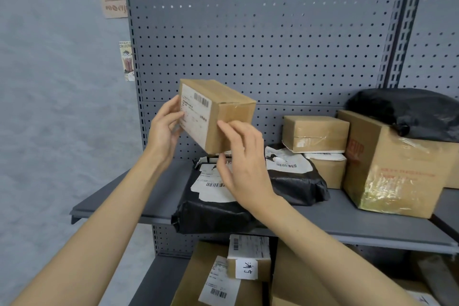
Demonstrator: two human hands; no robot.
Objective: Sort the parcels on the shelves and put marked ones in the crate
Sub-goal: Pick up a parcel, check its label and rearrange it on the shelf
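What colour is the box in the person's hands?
Brown cardboard box with a white label, seen in the head view.

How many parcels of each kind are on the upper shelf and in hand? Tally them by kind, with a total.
Cardboard boxes: 4 (held box, taped box, box under it, large box)
Black bags: 3 (front bag, middle bag, top bag)
Total: 7; the shelf's right edge is cut off.

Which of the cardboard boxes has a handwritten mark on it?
The small box on the lower shelf, below the black bags. A white slip with handwritten characters is stuck on its front; the other boxes show only printed labels or tape.
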